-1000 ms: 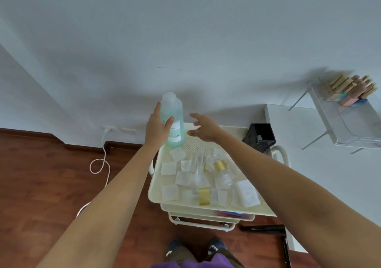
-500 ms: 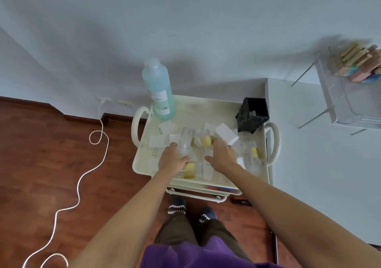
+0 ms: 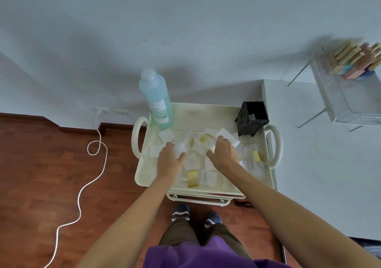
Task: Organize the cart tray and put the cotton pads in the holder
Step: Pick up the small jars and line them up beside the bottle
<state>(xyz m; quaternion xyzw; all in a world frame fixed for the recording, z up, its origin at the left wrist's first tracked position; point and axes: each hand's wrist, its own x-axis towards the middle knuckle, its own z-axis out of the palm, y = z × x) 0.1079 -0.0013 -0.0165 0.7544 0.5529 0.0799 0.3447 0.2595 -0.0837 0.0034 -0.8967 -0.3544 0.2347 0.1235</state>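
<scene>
The cream cart tray (image 3: pixel 142 177) is littered with white square cotton pads (image 3: pixel 166 135) and small clear bottles with gold caps (image 3: pixel 192 178). My left hand (image 3: pixel 170 162) is closed around one small clear bottle (image 3: pixel 181 148) at the tray's middle left. My right hand (image 3: pixel 223 154) curls down over the clear body of a gold-capped bottle (image 3: pixel 205 139); its palm hides the rest. A thicker white pad stack (image 3: pixel 226 135) lies just beyond its fingers. The black holder (image 3: pixel 252 115) stands at the tray's far right corner.
A tall bottle of blue-green liquid (image 3: pixel 156 101) stands upright at the tray's far left corner. Cart handles (image 3: pixel 136 136) stick out on both sides. A white cable (image 3: pixel 92 177) snakes over the wooden floor on the left. A white table (image 3: pixel 309 144) adjoins the cart's right side.
My left hand let go of the tall bottle at the far left corner. Both hands dropped to the tray's middle and closed on small bottles. The view tilted downward.
</scene>
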